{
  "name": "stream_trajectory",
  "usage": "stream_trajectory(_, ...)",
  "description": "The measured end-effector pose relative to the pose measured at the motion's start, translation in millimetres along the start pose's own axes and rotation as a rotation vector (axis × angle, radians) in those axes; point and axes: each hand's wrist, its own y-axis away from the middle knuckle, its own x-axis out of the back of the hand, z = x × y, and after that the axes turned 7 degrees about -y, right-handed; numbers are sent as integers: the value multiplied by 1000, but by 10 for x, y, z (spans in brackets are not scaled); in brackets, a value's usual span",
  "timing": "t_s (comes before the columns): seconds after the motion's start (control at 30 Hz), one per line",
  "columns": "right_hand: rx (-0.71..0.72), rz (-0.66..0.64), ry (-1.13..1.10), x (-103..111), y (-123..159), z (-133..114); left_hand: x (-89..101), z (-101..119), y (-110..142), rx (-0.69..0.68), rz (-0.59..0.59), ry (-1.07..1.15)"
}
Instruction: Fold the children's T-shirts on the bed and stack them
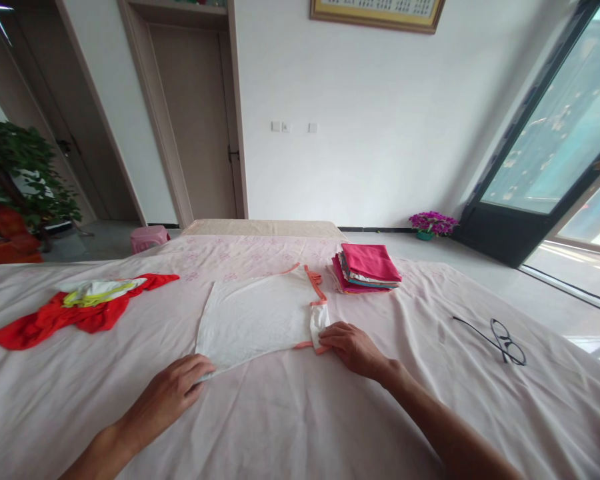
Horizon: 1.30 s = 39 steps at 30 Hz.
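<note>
A white sleeveless top point(260, 317) with coral trim lies spread flat, its hem to the left and its trimmed neck end to the right. My left hand point(183, 380) is closed on the near corner of the hem, fingertips partly hidden. At the other end, my right hand point(347, 343) has its fingers pressed together on the near shoulder part, by the coral edging. That part looks folded over onto itself. Just beyond my right hand stands a stack of folded clothes point(367, 267), a crimson piece on top.
The top lies on a pale pink sheet point(405, 413). To the left is a heap of red clothing point(90, 317) with a white and yellow garment point(100, 291) on it. Black-framed glasses point(505, 343) rest at the right. A pink stool point(150, 238) stands behind the far left edge.
</note>
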Motion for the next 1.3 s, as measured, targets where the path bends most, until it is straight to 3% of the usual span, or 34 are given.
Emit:
stream_trajectory(0.13,11,42,75,-21,-131,2,-23,-28,-60,35,25,-6)
stream_trajectory(0.27,26,61,77,1,-96,-17,108,-54,-57,59,27,111)
stream_trajectory(0.43,-89,96,-28,-11,-77,-58,264,-95,-145,329,-3,295)
stream_trajectory(0.63,-386,267,-43,-90,-570,172,10,-377,-679,589,143,339)
stream_trajectory(0.8,-517,244,130,-198,-851,420,-205,-577,-990,720,43,200)
stream_trajectory(1.03,-610,203,266,-248,-843,457,-235,-649,-1040,714,-18,8)
stream_trajectory(1.13,-604,248,342,-213,-810,364,-184,-523,-1009,653,54,-214)
stream_trajectory(1.23,-407,342,416,-275,-803,199,-172,-258,-1018,400,221,-239)
stream_trajectory(1.3,-199,321,402,-400,-827,84,-224,-59,-1060,193,251,-158)
